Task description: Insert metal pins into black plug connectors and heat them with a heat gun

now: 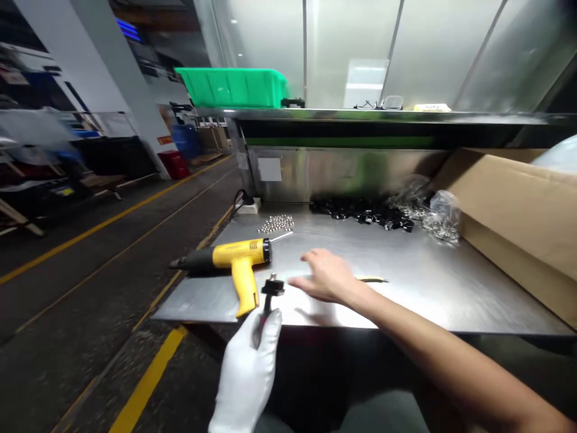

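My left hand (252,361), in a white glove, is closed around a small black part (272,288) with a metal piece sticking up from its top. My bare right hand (324,276) hovers over the metal table (406,264), its thumb and fingers apart, with nothing visible between them. A yellow heat gun (241,255) with a black barrel lies to the left, its nozzle past the table's left edge. Behind it sit a thin metal rod (282,236) and a group of small shiny metal pieces (276,224). A thin yellow and black item (372,279) lies partly behind my right forearm.
Many black parts (360,210) lie along the back. Bagged metal pieces (442,219) sit beside a large cardboard box (518,198) at the right. A shelf (333,113) above holds a green bin (234,87) and glasses (391,103). A socket block (248,206) is at back left.
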`<state>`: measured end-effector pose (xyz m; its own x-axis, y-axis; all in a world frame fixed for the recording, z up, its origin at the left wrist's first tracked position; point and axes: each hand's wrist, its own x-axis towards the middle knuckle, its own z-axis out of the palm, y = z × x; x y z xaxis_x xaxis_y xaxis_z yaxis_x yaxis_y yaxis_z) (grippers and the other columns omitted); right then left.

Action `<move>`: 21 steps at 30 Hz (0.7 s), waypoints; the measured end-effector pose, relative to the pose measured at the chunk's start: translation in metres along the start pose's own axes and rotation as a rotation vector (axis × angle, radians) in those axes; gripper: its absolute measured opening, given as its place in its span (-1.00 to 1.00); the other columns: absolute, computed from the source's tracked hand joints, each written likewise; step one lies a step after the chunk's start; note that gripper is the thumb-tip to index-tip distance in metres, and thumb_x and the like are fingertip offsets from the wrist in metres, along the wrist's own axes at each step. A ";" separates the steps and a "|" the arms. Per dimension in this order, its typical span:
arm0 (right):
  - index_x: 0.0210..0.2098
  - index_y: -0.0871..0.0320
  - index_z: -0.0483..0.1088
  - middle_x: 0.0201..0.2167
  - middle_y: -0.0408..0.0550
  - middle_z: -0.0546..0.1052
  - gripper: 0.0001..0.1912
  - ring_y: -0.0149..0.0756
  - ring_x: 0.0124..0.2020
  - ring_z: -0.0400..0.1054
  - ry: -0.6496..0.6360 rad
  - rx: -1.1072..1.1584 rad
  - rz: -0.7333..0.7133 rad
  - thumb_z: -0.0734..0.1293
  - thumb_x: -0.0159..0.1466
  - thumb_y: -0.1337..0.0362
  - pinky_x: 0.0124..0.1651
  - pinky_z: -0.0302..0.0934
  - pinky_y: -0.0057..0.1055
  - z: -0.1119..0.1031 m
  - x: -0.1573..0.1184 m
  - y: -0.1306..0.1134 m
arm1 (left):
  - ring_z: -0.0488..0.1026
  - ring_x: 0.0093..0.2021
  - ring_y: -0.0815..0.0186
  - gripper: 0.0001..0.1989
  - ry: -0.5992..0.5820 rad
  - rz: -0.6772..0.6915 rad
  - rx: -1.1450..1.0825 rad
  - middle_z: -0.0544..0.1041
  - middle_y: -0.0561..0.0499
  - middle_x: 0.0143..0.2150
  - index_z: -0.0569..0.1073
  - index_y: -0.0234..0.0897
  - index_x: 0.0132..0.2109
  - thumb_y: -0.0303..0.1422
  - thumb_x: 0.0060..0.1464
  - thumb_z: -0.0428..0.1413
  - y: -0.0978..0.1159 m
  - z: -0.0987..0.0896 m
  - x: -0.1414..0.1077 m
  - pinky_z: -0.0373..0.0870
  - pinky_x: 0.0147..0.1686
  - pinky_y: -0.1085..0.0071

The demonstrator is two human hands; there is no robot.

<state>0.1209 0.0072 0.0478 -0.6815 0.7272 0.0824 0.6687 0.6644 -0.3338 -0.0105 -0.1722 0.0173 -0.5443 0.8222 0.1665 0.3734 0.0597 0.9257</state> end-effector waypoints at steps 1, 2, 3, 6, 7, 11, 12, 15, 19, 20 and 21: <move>0.15 0.14 0.39 0.13 0.08 0.45 -0.58 -0.08 0.09 0.39 0.021 -0.013 0.019 0.35 0.40 0.08 0.11 0.34 0.00 -0.006 -0.013 0.025 | 0.48 -0.39 0.22 -0.66 -0.024 0.070 0.061 0.53 0.02 -0.40 0.53 -0.19 -0.23 -0.01 0.24 0.10 0.004 0.013 0.008 0.45 -0.33 0.33; 0.16 0.15 0.38 0.14 0.09 0.44 -0.56 -0.06 0.11 0.38 0.037 -0.020 0.030 0.35 0.39 0.06 0.11 0.34 0.02 -0.011 -0.022 0.048 | 0.47 -0.38 0.22 -0.68 -0.030 0.139 0.130 0.52 0.02 -0.40 0.51 -0.19 -0.26 -0.04 0.26 0.09 0.006 0.027 0.016 0.44 -0.32 0.31; 0.17 0.13 0.38 0.15 0.10 0.43 -0.58 -0.06 0.12 0.37 0.052 -0.025 0.028 0.34 0.40 0.07 0.13 0.33 0.02 -0.013 -0.024 0.068 | 0.46 -0.38 0.21 -0.69 -0.019 0.198 0.213 0.50 0.02 -0.41 0.48 -0.20 -0.29 -0.07 0.27 0.08 0.005 0.041 0.024 0.42 -0.32 0.30; 0.20 0.12 0.36 0.21 0.09 0.39 -0.60 -0.05 0.16 0.35 0.058 -0.020 -0.094 0.33 0.42 0.14 0.17 0.30 0.05 -0.009 0.009 0.092 | 0.46 -0.35 0.16 -0.72 0.074 0.320 0.398 0.48 -0.04 -0.38 0.46 -0.23 -0.29 -0.12 0.25 0.10 -0.007 0.077 0.040 0.40 -0.30 0.22; 0.19 0.11 0.37 0.22 0.09 0.39 -0.61 -0.06 0.16 0.35 0.044 -0.017 -0.164 0.33 0.42 0.15 0.17 0.30 0.04 -0.005 0.031 0.088 | 0.47 -0.32 0.13 -0.74 0.110 0.379 0.441 0.49 -0.07 -0.35 0.48 -0.24 -0.25 -0.13 0.24 0.11 -0.013 0.085 0.043 0.42 -0.28 0.19; 0.14 0.14 0.40 0.15 0.07 0.44 -0.64 -0.11 0.07 0.41 -0.022 -0.056 -0.369 0.35 0.41 0.16 0.08 0.37 -0.04 0.011 0.122 0.045 | 0.52 -0.24 0.05 -0.82 0.188 0.526 0.522 0.53 -0.12 -0.30 0.50 -0.22 -0.15 -0.22 0.22 0.13 -0.030 0.093 0.048 0.48 -0.22 0.11; 0.12 0.14 0.41 0.13 0.06 0.46 -0.66 -0.12 0.05 0.42 -0.029 -0.077 -0.387 0.35 0.40 0.16 0.06 0.38 -0.05 0.014 0.139 0.035 | 0.53 -0.25 0.06 -0.83 0.203 0.531 0.526 0.54 -0.12 -0.29 0.49 -0.23 -0.14 -0.25 0.23 0.12 -0.032 0.092 0.048 0.49 -0.24 0.12; 0.10 0.16 0.42 0.09 0.06 0.47 -0.66 -0.14 0.01 0.43 -0.034 -0.131 -0.394 0.36 0.40 0.15 0.03 0.40 -0.07 0.028 0.166 0.024 | 0.54 -0.27 0.07 -0.84 0.218 0.516 0.533 0.55 -0.14 -0.28 0.48 -0.25 -0.11 -0.28 0.25 0.10 -0.034 0.089 0.044 0.51 -0.26 0.12; 0.10 0.17 0.41 0.08 0.05 0.48 -0.65 -0.14 0.00 0.44 -0.040 -0.174 -0.398 0.35 0.40 0.14 0.03 0.40 -0.07 0.043 0.159 0.043 | 0.56 -0.24 0.02 -0.82 0.191 0.494 0.573 0.57 -0.16 -0.27 0.51 -0.22 -0.12 -0.24 0.23 0.12 -0.036 0.090 0.040 0.51 -0.23 0.10; 0.10 0.17 0.42 0.08 0.05 0.48 -0.66 -0.14 0.01 0.44 -0.044 -0.181 -0.403 0.35 0.40 0.14 0.03 0.40 -0.06 0.044 0.153 0.052 | 0.56 -0.24 0.02 -0.82 0.184 0.492 0.584 0.57 -0.15 -0.28 0.52 -0.21 -0.13 -0.23 0.23 0.13 -0.037 0.090 0.040 0.50 -0.22 0.09; 0.09 0.17 0.42 0.08 0.05 0.48 -0.66 -0.14 0.01 0.44 -0.046 -0.187 -0.406 0.35 0.40 0.14 0.04 0.39 -0.06 0.044 0.145 0.062 | 0.56 -0.24 0.03 -0.82 0.170 0.484 0.589 0.57 -0.14 -0.28 0.53 -0.20 -0.13 -0.22 0.22 0.14 -0.038 0.091 0.040 0.50 -0.21 0.09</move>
<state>0.0504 0.1462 -0.0017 -0.9094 0.3958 0.1279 0.3840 0.9171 -0.1073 0.0214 -0.0898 -0.0419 -0.3091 0.7378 0.6001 0.9100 0.0460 0.4121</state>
